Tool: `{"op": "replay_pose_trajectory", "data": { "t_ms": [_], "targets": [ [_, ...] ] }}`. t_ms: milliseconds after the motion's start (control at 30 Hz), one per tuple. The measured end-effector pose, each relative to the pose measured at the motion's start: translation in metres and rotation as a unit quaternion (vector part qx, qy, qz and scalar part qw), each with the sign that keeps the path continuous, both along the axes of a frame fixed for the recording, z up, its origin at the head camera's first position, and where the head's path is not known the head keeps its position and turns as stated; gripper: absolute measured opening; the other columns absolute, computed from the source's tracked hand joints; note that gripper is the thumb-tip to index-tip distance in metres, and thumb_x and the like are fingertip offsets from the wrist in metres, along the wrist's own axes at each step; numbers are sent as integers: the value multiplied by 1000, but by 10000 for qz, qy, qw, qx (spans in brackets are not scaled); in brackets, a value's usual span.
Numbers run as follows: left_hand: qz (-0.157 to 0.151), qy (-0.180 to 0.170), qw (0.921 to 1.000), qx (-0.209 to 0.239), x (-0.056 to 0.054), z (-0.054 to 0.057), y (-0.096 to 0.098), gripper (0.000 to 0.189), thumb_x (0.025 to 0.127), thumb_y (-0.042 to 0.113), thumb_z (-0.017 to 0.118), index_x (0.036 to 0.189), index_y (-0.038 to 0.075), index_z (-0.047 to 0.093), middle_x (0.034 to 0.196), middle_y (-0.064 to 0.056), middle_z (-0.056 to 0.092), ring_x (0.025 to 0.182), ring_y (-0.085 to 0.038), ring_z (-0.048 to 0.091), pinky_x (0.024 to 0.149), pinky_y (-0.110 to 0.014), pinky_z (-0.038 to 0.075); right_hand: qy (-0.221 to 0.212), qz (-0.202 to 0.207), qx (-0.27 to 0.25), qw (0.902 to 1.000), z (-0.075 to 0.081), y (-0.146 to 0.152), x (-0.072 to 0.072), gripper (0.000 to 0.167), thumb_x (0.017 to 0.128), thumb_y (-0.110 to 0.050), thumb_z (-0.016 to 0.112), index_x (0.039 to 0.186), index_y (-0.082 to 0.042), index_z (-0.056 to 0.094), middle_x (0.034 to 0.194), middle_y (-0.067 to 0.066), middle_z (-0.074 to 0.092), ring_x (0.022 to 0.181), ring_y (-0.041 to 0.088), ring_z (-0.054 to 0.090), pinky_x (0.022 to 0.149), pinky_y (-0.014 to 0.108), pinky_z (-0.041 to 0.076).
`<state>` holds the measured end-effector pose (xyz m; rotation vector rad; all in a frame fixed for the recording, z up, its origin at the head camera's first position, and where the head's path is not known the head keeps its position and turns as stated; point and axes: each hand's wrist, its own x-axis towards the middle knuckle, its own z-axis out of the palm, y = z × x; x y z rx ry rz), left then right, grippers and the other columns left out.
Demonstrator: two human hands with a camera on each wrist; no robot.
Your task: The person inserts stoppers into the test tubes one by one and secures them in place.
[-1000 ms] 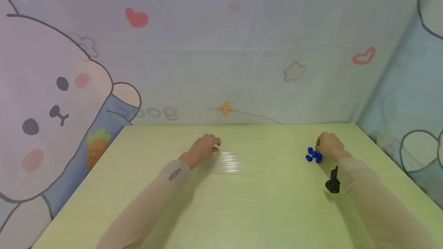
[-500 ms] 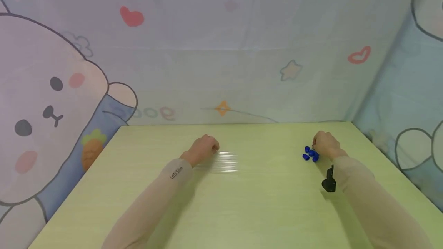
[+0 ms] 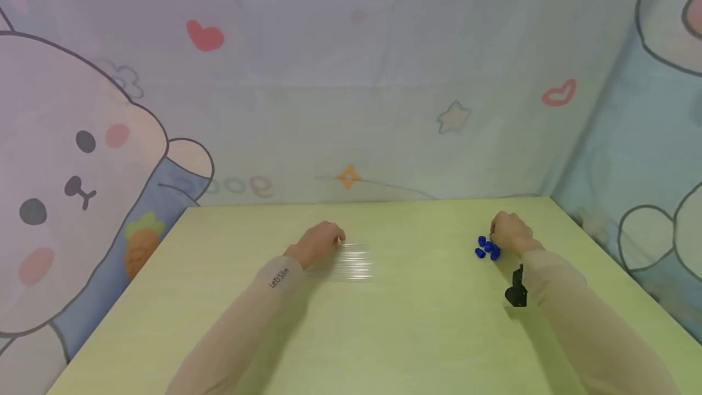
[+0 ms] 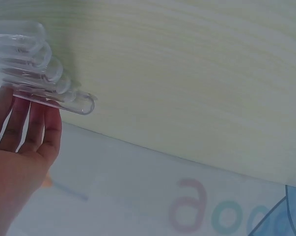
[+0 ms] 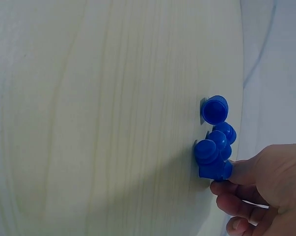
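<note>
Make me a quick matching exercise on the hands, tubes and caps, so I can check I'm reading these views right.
1. Left hand
2. Caps
3. Tubes
4. Right hand

A. Clear, lying side by side
B. At the blue cluster
C. At the clear row
D. Blue, in a cluster

Pairs: 1-C, 2-D, 3-A, 4-B

The light in here is soft and muted, yellow-green on the tabletop point(image 3: 417, 328), with blurry-edged shadows falling inward from both sleeves point(image 3: 236, 328). White glints streak the clear test tubes point(image 3: 356, 264). The left wrist view is dim and greyish; in the right, blue caps point(image 5: 205, 151) shine faintly beside a broad shadow.
</note>
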<state>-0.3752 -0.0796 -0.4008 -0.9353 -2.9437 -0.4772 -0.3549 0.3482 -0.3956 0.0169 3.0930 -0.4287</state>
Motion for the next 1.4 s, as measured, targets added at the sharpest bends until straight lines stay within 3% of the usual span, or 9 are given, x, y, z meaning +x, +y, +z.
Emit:
{"op": "replay_pose_trajectory", "data": {
  "t_ms": [233, 533, 667, 867, 1133, 1400],
  "targets": [
    [74, 9, 10000, 0, 0, -6, -3, 28, 88, -9, 56, 109, 1, 71, 112, -15, 69, 109, -30, 63, 96, -41, 50, 15, 1, 31, 10000, -8, -2, -5, 13, 88, -8, 57, 87, 1, 67, 87, 18, 65, 76, 28, 59, 61, 42, 50],
    [-112, 725, 9972, 162, 8, 0, -5, 35, 87, -7, 63, 119, 6, 63, 106, -14, 58, 90, -24, 56, 71, -34, 49, 91, -41, 144, 9998, -8, -3, -11, 12, 86, -6, 56, 85, 1, 66, 86, 17, 64, 76, 27, 57, 61, 42, 49],
    [-302, 1074, 9934, 273, 12, 1, -7, 39, 85, -9, 63, 121, 7, 62, 107, -14, 62, 92, -26, 60, 71, -35, 51, 47, 3, 229, 9997, -5, -6, -10, 12, 86, -5, 54, 88, 2, 63, 88, 19, 63, 78, 29, 58, 64, 44, 50],
    [-459, 1227, 9910, 270, 14, -1, -9, 48, 85, -11, 62, 127, 11, 61, 103, -14, 64, 87, -23, 60, 70, -33, 50, -171, 76, 345, 9992, 0, -8, -6, 16, 91, -7, 53, 96, 6, 60, 95, 24, 62, 85, 34, 60, 69, 48, 51],
    [-495, 1621, 9855, 61, 15, -1, -7, 47, 84, -12, 61, 124, 12, 64, 109, -8, 67, 95, -25, 57, 64, -31, 49, -287, 200, 244, 9991, 1, -2, -3, 17, 91, -6, 50, 93, 2, 64, 90, 19, 62, 80, 30, 56, 64, 43, 49],
    [-509, 1692, 9843, -30, 16, 0, -6, 45, 85, -11, 61, 124, 13, 65, 111, -8, 69, 97, -26, 59, 62, -31, 49, 82, 252, 126, 9996, 8, 1, -3, 16, 91, -7, 55, 96, 5, 64, 92, 23, 64, 81, 34, 61, 64, 47, 50]
  ]
}}
